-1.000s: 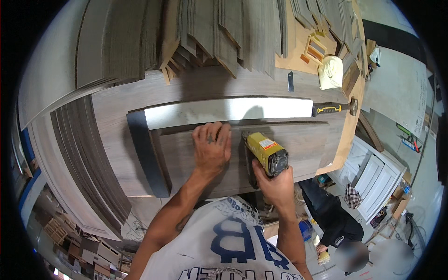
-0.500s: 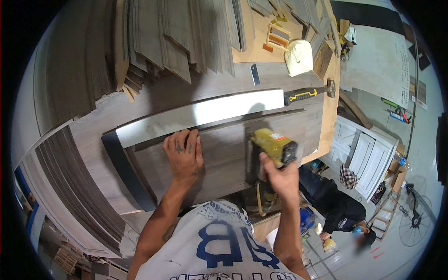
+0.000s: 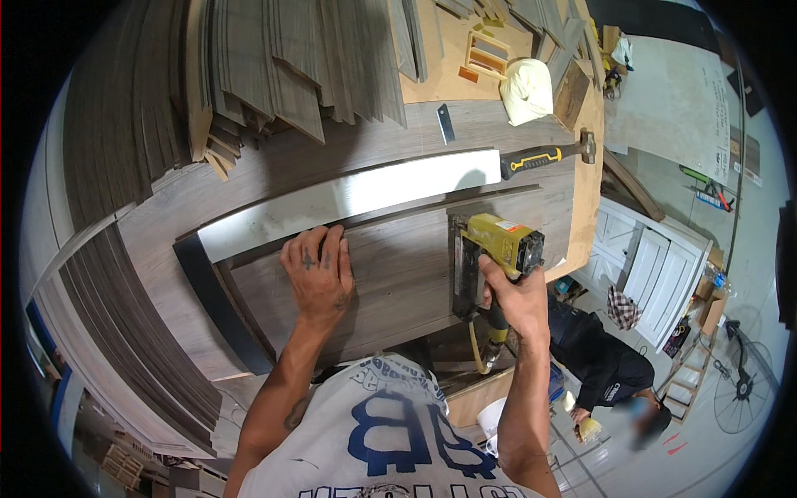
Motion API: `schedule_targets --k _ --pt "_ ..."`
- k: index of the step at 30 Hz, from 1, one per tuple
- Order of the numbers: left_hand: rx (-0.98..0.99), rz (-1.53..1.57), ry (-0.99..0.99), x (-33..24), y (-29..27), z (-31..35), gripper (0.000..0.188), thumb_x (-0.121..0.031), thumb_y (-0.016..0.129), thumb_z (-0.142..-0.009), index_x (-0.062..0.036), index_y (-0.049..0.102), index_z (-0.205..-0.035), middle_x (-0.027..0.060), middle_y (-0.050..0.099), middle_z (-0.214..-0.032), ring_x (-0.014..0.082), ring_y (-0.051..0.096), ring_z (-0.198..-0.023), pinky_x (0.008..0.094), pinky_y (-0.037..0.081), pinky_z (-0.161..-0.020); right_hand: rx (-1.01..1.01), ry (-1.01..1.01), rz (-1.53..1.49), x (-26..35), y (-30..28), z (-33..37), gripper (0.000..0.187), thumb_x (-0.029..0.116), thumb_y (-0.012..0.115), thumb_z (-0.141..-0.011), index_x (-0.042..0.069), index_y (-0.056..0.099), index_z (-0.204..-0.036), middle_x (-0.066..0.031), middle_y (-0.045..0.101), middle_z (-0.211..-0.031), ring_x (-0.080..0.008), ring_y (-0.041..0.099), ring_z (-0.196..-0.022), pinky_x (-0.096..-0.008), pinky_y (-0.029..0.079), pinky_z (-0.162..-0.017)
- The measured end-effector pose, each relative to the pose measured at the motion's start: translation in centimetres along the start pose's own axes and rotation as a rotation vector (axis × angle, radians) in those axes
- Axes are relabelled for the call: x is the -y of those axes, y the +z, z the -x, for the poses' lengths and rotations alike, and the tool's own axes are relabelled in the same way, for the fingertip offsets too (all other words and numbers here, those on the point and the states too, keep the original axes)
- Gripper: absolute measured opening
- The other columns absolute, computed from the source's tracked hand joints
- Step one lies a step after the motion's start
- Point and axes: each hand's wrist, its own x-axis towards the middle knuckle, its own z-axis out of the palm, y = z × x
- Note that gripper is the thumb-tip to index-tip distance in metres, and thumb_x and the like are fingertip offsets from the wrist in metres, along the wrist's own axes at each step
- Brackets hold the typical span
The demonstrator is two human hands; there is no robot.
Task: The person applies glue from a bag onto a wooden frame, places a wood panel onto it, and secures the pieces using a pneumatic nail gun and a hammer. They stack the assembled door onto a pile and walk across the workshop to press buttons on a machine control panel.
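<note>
In my right hand (image 3: 519, 300) is a yellow and black nail gun (image 3: 491, 241), gripped by its handle. Its nose meets the inner side of a thin dark wood strip (image 3: 419, 209) along the far edge of a grey-brown wood panel (image 3: 390, 286). A hose fitting (image 3: 491, 353) hangs below the grip. My left hand (image 3: 317, 274) lies on the panel with fingers stretched forward, their tips touching the strip. Beyond the strip runs a long shiny metal straightedge (image 3: 349, 199). A dark flat bar (image 3: 217, 303) meets its left end at a corner.
A hammer (image 3: 544, 158) with a black and yellow handle lies at the straightedge's right end. Behind are a small dark blade (image 3: 446, 123), a pale yellow bundle (image 3: 527, 91) and stacked grey boards (image 3: 274, 66). A person in black (image 3: 602, 357) is at the right.
My right hand has moved the nail gun a little to the right, and its nose is now squared up to the strip. The left hand keeps its place on the panel.
</note>
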Motion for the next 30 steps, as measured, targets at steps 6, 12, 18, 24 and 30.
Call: schedule_targets --k 6,12,18,24,30 --pt "-0.012 0.009 0.008 0.0 -0.2 -0.1 0.022 -0.012 0.061 -0.092 -0.0067 0.064 -0.113 0.0086 0.058 -0.106 0.0262 0.052 -0.104 0.0454 0.036 -0.097 0.022 -0.031 0.057 0.4 0.3 -0.2 0.017 0.01 0.068 -0.09 -0.005 0.062 -0.095 -0.0025 0.058 -0.067 -0.0097 0.054 -0.05 -0.0266 0.045 -0.045" --pt "-0.012 0.026 0.003 0.2 -0.3 -0.1 0.021 -0.012 0.061 -0.092 -0.0062 0.064 -0.112 0.0088 0.058 -0.106 0.0265 0.052 -0.104 0.0455 0.036 -0.097 0.024 -0.03 0.134 0.8 0.6 -0.1 0.016 0.011 0.068 -0.09 -0.004 0.063 -0.095 -0.0023 0.058 -0.067 -0.0092 0.054 -0.05 -0.0263 0.044 -0.045" --pt "-0.053 0.005 0.067 -0.1 0.2 0.0 0.032 -0.012 0.064 -0.088 -0.0061 0.06 -0.119 0.0087 0.057 -0.111 0.0271 0.051 -0.107 0.0467 0.035 -0.098 -0.004 -0.289 0.27 -0.3 0.3 -0.5 0.027 0.021 0.07 -0.088 -0.005 0.065 -0.09 -0.0016 0.059 -0.061 -0.0084 0.054 -0.05 -0.0274 0.044 -0.047" --pt "0.061 0.087 0.214 -5.4 2.8 -1.9 0.048 -0.011 0.065 -0.086 0.0003 0.051 -0.13 0.015 0.054 -0.119 0.0316 0.05 -0.112 0.0477 0.034 -0.101 -0.029 -0.171 0.221 -2.8 -3.7 -0.2 0.031 0.022 0.069 -0.085 -0.007 0.068 -0.096 -0.0142 0.068 -0.071 -0.0171 0.066 -0.064 -0.0337 0.052 -0.06" --pt "0.151 0.162 0.27 -14.2 9.6 -4.8 0.051 -0.015 0.063 -0.087 0.0028 0.049 -0.133 0.0172 0.052 -0.123 0.0328 0.048 -0.115 0.048 0.034 -0.101 -0.2 -0.073 -0.085 -6.5 -11.1 1.1 0.021 0.012 0.069 -0.088 -0.006 0.065 -0.099 -0.0017 0.06 -0.067 -0.0081 0.054 -0.051 -0.0249 0.043 -0.046"
